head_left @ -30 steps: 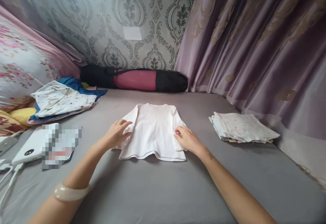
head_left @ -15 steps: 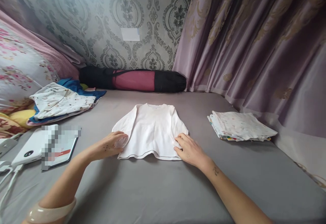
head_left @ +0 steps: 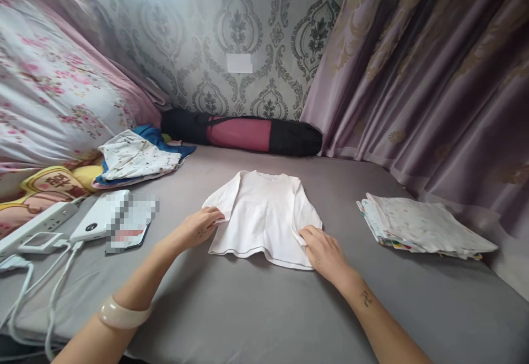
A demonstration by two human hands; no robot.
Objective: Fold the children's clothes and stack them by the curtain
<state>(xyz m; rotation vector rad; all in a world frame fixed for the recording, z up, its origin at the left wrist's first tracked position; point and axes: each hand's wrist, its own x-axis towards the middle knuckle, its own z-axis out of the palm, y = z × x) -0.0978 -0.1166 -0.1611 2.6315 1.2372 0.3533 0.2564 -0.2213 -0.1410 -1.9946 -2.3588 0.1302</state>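
Note:
A white long-sleeved shirt (head_left: 264, 215) lies flat on the grey sheet, neckline away from me and hem towards me. Both sleeves are angled down along its sides. My left hand (head_left: 200, 227) is closed on the left sleeve's cuff, fingertips pinched over its end. On the other side my right hand (head_left: 325, 251) grips the right cuff beside the shirt's lower edge, with the thumb partly hidden. A pale bangle (head_left: 124, 313) circles my left forearm.
A stack of folded cloths (head_left: 430, 225) sits at the right. To the left are a heap of clothes (head_left: 140, 157), a white power bank (head_left: 97, 218), a phone (head_left: 134, 231) and a power strip (head_left: 53, 218) with cables. A black and red roll bag (head_left: 242, 132) lies along the wall.
The view has turned slightly left, so everything sits further right in the picture. My fingers have tightened on the cuffs, while the shirt keeps its flat layout.

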